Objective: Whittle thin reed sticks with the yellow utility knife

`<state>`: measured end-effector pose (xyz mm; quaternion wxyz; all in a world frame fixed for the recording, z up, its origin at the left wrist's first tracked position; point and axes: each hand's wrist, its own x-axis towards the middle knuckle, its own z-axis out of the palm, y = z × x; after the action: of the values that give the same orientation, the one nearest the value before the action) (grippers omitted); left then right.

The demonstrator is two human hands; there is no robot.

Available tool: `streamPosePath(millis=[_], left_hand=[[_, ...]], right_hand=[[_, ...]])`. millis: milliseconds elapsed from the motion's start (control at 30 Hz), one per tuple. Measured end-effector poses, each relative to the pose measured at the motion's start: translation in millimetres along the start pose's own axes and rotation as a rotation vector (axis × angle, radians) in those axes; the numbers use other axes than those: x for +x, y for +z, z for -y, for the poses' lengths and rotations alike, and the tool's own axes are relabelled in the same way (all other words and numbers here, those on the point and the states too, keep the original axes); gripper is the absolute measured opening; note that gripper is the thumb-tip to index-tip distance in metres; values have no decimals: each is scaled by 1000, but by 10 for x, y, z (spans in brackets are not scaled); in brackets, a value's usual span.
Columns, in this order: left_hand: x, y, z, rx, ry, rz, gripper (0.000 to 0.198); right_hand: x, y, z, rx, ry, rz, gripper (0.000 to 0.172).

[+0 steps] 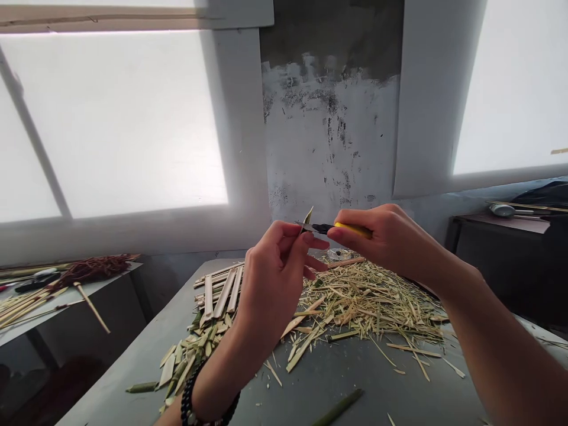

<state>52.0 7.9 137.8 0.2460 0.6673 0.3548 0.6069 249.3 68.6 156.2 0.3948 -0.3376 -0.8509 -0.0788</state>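
My left hand is raised above the table and pinches a small pointed bamboo sliver between thumb and fingers. My right hand grips a yellow-handled utility knife. Its black blade end touches the sliver right at my left fingertips. Below both hands lies a heap of thin bamboo shavings on the grey table. A dark bead bracelet sits on my left wrist.
Flat bamboo strips and short cut pieces lie left of the shavings. A green stick rests near the table's front. A side table at the left holds sticks and reddish cord. A dark cabinet stands at the right.
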Motion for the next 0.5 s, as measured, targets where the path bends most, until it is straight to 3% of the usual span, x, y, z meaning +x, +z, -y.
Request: streamPosePath(millis=[200, 400, 500], left_hand=[[-6, -9, 22, 2, 11, -18, 11], [117, -67, 173, -83, -95, -47, 13], [78, -28, 114, -87, -89, -21, 13]], right_hand=[[-1, 30, 0, -61, -17, -38, 61], [110, 309, 21, -303, 16, -177, 69], [151, 316, -182, -390, 198, -222, 70]])
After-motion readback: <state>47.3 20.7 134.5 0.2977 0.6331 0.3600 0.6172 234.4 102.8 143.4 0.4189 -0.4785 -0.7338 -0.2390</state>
